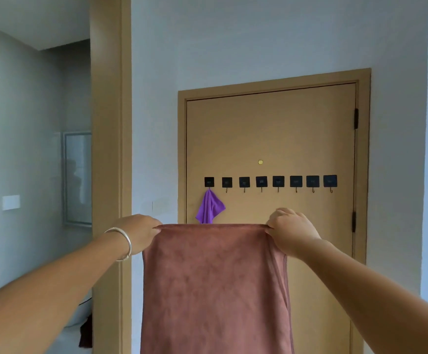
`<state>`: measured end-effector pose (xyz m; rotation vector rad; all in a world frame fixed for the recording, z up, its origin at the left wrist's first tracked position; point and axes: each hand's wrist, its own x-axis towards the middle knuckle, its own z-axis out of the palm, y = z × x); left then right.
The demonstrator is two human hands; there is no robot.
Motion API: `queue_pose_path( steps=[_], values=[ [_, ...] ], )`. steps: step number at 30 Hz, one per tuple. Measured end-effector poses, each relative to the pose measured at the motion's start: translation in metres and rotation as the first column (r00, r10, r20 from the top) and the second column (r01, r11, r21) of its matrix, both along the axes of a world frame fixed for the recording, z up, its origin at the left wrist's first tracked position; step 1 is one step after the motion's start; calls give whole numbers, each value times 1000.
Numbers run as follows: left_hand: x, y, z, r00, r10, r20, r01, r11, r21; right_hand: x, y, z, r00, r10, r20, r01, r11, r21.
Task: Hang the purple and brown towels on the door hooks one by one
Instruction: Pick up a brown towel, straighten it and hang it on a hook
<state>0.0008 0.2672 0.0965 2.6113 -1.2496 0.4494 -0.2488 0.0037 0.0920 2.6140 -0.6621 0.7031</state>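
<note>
Together, both hands, left, right, pinching brown towel corners

Plush matt brown towel, thinner purple towel, matt tan door, shiny metal bangle.

1. A small round brass-coloured disc sits on the door panel, above the row of black squares.
2. Two dark hinges show on the door's right edge, one high and one lower.
3. A grey-white wall surrounds the tan door frame.
4. A tall tan post stands at the left.
5. Beyond it, a white switch plate is on a grey wall.
6. A framed glass panel stands near that plate.
</note>
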Motion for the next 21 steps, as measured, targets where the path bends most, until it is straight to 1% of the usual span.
queue_pose_path(
  steps=[3,9,12,16,21],
  values=[
    [31,-33,-4,1000,9,21,-9,1000,13,31,-32,-3,1000,8,8,-8,1000,12],
    [96,-96,-15,1000,1,20,-2,999,43,96,-90,-13,1000,3,-23,-3,1000,1],
    [139,-133,-20,999,-3,39,1,999,51,133,-122,-18,999,-25,-30,26,1000,17],
    [206,-189,-23,998,-32,51,32,999,13,186,-166,-16,994,-91,-62,92,996,6],
    [287,-255,-11,993,-100,61,102,994,-39,259,-216,6,986,-155,-58,157,987,26]
  ],
)
